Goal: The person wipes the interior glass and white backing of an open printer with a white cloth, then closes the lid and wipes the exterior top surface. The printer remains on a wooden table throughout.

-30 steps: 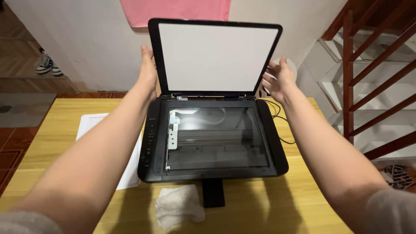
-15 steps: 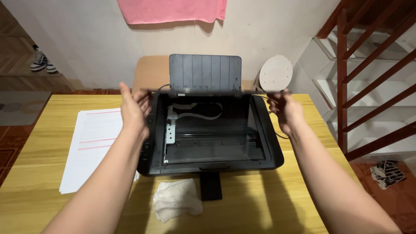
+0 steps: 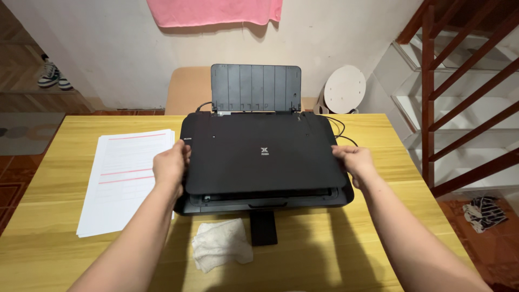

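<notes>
Resting on a yellow wooden table [image 3: 48,254], a black flatbed printer [image 3: 265,204] sits in the middle of the view with its scanner lid [image 3: 259,154] lowered almost flat; a thin gap shows along the front edge. The left hand [image 3: 170,165] grips the lid's left edge, fingers curled around it. The right hand [image 3: 354,160] holds the lid's right edge the same way, fingers closed on the rim. A small pale logo mark [image 3: 264,151] sits at the centre of the lid. Behind the lid, a ribbed grey paper support [image 3: 255,88] stands upright. A short black output tray [image 3: 263,227] juts from the printer's front, and a crumpled white cloth [image 3: 221,251] lies just beside it, to its left. Left of the printer, near the left hand, lies a stack of white sheets [image 3: 121,181] with thin red lines across them. Black cables [image 3: 340,130] trail off behind the printer's right rear corner. On the wall above hangs a pink cloth [image 3: 213,12]. A round white disc [image 3: 345,89] leans against the wall beyond the table, and a red-brown wooden stair rail [image 3: 465,97] fills the right side.
</notes>
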